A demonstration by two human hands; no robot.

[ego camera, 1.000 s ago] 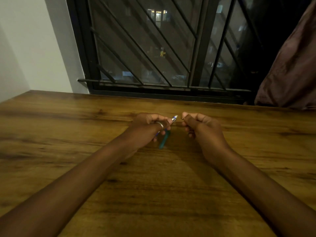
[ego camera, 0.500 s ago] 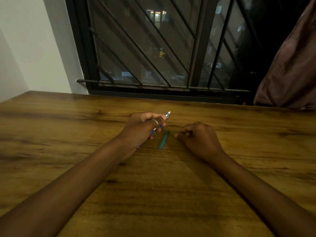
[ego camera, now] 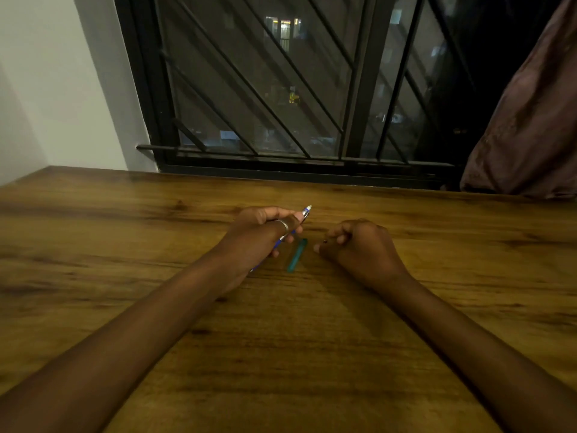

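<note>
My left hand (ego camera: 259,235) grips a blue pen (ego camera: 306,211) in a fist over the wooden table (ego camera: 281,354). The pen's white tip points up and to the right, and a ring shows on one finger. A short teal pen piece (ego camera: 296,255) lies flat on the table between my hands, touching neither. My right hand (ego camera: 359,248) rests on the table just right of it with its fingers curled in. A tiny dark bit (ego camera: 325,241) shows pinched at its fingertips, too small to identify.
A barred black window (ego camera: 281,89) runs along the table's far edge. A brownish curtain (ego camera: 530,120) hangs at the far right. A white wall stands at the left. Both forearms reach in from the near edge.
My right hand drew away from the pen tip and dropped onto the table right of the teal piece. My left hand tilted the pen slightly upward and stayed in place.
</note>
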